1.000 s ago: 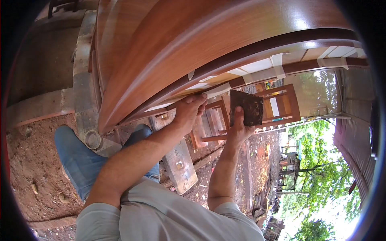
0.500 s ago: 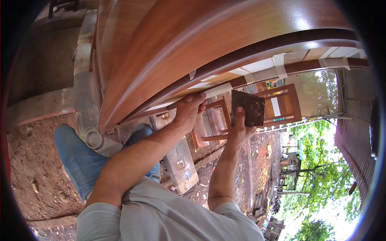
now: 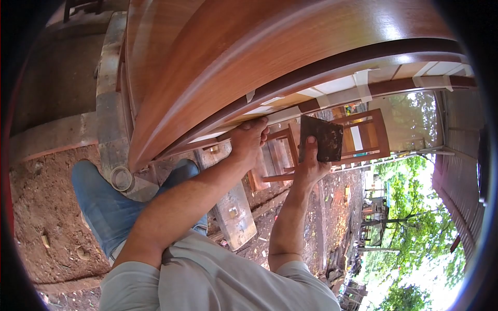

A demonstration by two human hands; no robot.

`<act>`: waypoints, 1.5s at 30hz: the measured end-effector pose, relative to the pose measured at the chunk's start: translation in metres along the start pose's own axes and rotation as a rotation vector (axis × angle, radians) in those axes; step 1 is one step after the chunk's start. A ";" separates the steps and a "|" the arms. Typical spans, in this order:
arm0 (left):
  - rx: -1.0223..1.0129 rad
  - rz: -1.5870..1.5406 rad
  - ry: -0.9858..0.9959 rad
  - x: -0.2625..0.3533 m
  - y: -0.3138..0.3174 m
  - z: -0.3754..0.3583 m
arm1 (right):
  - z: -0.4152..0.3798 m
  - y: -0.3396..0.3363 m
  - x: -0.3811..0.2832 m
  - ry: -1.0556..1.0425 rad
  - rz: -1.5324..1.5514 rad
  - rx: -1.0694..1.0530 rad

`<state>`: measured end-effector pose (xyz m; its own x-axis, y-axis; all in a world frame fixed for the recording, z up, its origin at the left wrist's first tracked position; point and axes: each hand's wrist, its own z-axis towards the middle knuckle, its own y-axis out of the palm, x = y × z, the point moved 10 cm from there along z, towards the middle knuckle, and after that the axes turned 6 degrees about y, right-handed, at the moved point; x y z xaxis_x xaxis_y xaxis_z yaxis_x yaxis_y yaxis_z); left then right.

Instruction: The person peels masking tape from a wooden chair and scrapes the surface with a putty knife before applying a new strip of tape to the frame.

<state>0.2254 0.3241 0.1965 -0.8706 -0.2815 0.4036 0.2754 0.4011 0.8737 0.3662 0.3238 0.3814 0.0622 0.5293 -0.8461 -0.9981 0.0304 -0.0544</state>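
My left hand (image 3: 249, 138) is at the lower, taped edge of a large varnished reddish-brown wooden piece (image 3: 249, 72). Its fingers are curled in, and whatever they may hold is hidden. Strips of masking tape (image 3: 362, 85) and pale panels run along that edge. In my right hand (image 3: 313, 168) is a flat, dark brown square piece (image 3: 321, 139) with worn marks, gripped at its lower edge with the thumb across its face. This square piece is beside the wood, to the right of my left hand.
A wooden chair-like frame (image 3: 365, 135) stands behind the square piece. Below are a worn plank (image 3: 234, 217) and a round tin-like container (image 3: 121, 179) near my legs. Bare earth (image 3: 46, 202) forms the ground. Trees and a corrugated roof are on the right.
My left hand has shifted slightly right and up along the taped edge. My right hand and the dark square piece have barely moved.
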 end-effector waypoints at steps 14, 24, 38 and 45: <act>0.039 0.000 -0.060 -0.003 -0.003 -0.002 | -0.009 0.006 -0.008 -0.043 -0.073 -0.015; -0.017 -0.052 -0.132 -0.005 -0.003 -0.001 | -0.014 0.005 -0.007 -0.114 -0.035 0.006; -0.048 -0.012 -0.186 -0.001 -0.003 -0.012 | -0.016 0.012 -0.019 -0.036 -0.108 -0.004; -0.030 -0.006 -0.190 -0.001 -0.006 -0.012 | -0.017 0.015 -0.020 0.031 -0.135 -0.008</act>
<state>0.2295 0.3115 0.1938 -0.9328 -0.1133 0.3422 0.2793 0.3732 0.8847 0.3496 0.2994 0.3884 0.1966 0.4946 -0.8466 -0.9805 0.0931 -0.1733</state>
